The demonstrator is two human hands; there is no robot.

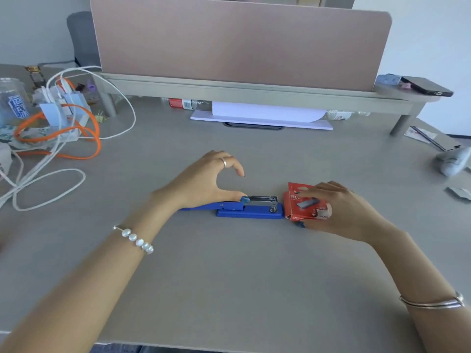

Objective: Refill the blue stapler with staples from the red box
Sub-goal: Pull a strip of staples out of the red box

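Note:
The blue stapler [251, 209] lies flat on the grey desk, swung fully open: its top arm stretches to the left and the metal staple channel faces up. My left hand [204, 178] hovers over the hinge with fingers spread and curved; the thumb tip touches the stapler's small blue pusher. Right of the stapler stands the red staple box [303, 203], one flap open. My right hand [339, 210] grips that box from the right side, fingers over its top and thumb under its front edge.
A tangle of white and orange cables with a power strip [63, 115] fills the left of the desk. A monitor riser [254, 94] runs across the back, holding a dark phone [425, 85] at its right end. Papers and a mouse-like object [452, 160] lie far right.

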